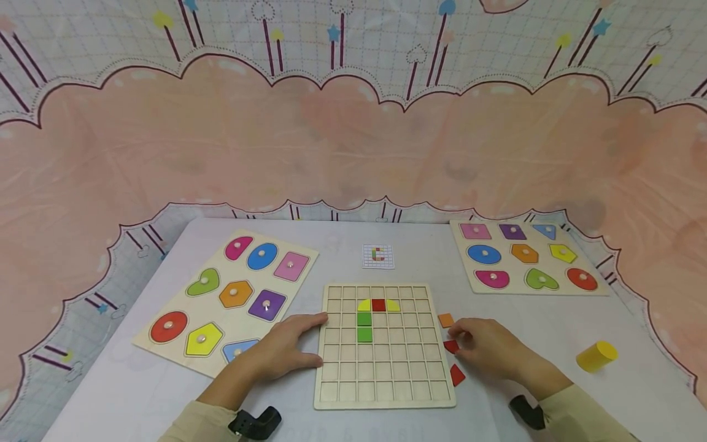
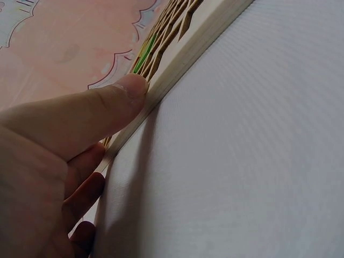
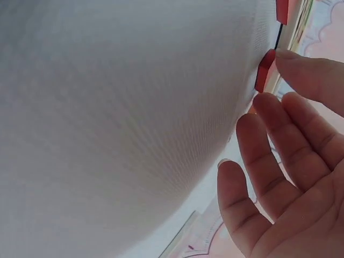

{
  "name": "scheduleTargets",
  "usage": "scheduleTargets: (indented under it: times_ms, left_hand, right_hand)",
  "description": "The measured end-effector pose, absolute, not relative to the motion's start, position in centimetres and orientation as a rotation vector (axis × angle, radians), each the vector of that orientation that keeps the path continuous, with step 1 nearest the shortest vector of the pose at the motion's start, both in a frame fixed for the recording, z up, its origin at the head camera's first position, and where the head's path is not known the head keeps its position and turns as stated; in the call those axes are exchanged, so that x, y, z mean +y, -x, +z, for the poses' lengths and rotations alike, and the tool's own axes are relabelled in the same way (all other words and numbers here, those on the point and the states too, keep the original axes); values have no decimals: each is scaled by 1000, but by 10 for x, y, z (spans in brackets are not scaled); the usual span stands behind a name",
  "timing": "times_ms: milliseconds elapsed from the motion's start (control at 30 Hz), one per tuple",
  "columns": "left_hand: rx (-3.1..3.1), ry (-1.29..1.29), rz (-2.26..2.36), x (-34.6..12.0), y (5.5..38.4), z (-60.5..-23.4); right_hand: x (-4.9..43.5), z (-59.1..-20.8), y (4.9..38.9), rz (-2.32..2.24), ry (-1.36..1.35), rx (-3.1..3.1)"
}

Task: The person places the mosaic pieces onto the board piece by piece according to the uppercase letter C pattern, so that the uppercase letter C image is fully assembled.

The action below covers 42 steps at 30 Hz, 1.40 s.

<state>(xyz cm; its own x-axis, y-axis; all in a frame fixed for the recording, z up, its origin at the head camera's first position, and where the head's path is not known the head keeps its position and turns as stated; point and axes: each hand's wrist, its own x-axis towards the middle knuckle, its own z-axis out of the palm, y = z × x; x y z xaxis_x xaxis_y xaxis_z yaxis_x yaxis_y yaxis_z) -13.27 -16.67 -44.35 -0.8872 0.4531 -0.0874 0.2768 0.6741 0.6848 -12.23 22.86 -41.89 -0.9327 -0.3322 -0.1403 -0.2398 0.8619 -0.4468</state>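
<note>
A square wooden grid board (image 1: 385, 405) lies in front of me in the head view. Set in its upper cells are two yellow quarter-round tiles (image 1: 393, 306), a red tile (image 1: 378, 305) between them and two green tiles (image 1: 364, 326) below the left one. My left hand (image 1: 284, 347) touches the board's left edge with thumb and index finger spread along it. At the right edge, my right hand (image 1: 488, 347) pinches a red tile (image 3: 264, 71) between thumb and index fingertip, low over the table; its other fingers are loosely bent.
Beside the board's right edge lie an orange tile (image 1: 445, 320) and another red tile (image 1: 457, 375). A small pattern card (image 1: 378, 256) sits behind the board. Knobbed shape puzzles stand left (image 1: 212, 319) and back right (image 1: 521, 245). A yellow cylinder (image 1: 596, 356) is at far right.
</note>
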Motion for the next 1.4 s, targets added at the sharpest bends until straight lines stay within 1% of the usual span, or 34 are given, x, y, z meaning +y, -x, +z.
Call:
scheduleTargets:
  times_ms: [233,867,1400]
  left_hand:
    - [2639,-580,1017,-166,132,-442]
    - [2646,-609,1016,-167,133,-443]
    - [2646,-591,1009,-166,133,-442]
  right_hand:
    - [229,-419,122,-656,464,2821]
    - [226,-410,121,-647,344,2839]
    - [195,-400,121,-684,416,2859]
